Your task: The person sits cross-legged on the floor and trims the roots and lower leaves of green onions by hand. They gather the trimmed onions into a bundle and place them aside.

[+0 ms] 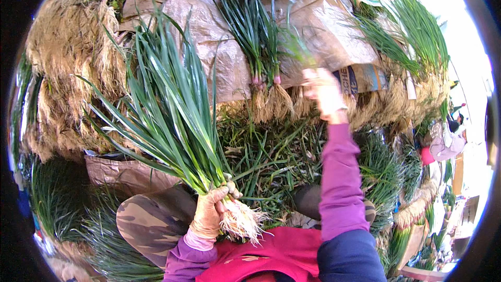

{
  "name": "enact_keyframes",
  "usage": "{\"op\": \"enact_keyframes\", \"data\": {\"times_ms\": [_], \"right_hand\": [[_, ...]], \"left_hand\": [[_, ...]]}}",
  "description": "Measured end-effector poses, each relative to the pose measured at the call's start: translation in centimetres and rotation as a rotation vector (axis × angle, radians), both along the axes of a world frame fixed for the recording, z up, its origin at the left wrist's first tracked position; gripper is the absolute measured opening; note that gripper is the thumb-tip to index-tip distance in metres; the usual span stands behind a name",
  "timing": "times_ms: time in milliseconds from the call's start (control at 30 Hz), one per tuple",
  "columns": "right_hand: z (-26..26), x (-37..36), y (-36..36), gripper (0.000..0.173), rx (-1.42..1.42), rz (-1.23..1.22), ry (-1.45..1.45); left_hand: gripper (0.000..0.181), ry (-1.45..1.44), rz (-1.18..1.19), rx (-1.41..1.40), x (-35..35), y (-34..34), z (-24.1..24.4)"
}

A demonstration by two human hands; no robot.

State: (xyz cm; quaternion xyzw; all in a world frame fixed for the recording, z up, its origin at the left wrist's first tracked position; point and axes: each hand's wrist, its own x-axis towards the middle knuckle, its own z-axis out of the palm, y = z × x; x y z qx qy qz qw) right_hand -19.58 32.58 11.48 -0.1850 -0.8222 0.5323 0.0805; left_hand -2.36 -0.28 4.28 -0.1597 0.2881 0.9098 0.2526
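Observation:
A thick bunch of green onions [184, 125] fills my left hand [211, 207], which wears a tan glove. Its long leaves fan toward the upper left, and its pale roots [242, 217] hang over my lap. My right arm reaches forward. Motion blurs my right hand [323, 90] and the green onion leaves [297, 49] that rise from it, so its grip shows only roughly. Left of that hand, a small group of green onions [256, 47] lies on a brown plastic sack [211, 27], bulbs and roots toward me.
Piled green onions with dry roots [74, 47] rise at the left. More bundles [422, 35] lie at the far right. Loose leaf trimmings [270, 160] cover the ground between my knees. A brown bag [121, 174] stands by my left knee [146, 219]. Another person [448, 141] is partly visible at the right.

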Motion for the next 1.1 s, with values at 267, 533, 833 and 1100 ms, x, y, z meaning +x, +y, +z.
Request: {"op": "enact_keyframes", "data": {"times_ms": [267, 533, 833, 1100], "right_hand": [[7.2, 31.1, 24.1, 0.021, 0.119, -0.726, 0.344], [-6.4, 48.2, 24.6, 0.055, 0.533, -0.949, -0.58], [1.3, 32.3, 23.1, 0.028, 0.018, -0.434, 0.009], [-5.6, 0.1, 3.5, 0.025, -0.343, 0.285, 0.309]], "left_hand": [[0.027, 0.013, -0.05, -0.05, -0.1, 1.1, -0.2], [0.022, 0.091, -0.087, -0.065, -0.5, 0.5, -3.0], [0.022, 0.076, -0.105, -0.292, -0.6, 3.2, -1.1], [0.05, 0.142, -0.053, -0.013, 0.1, 3.4, -0.7]]}}
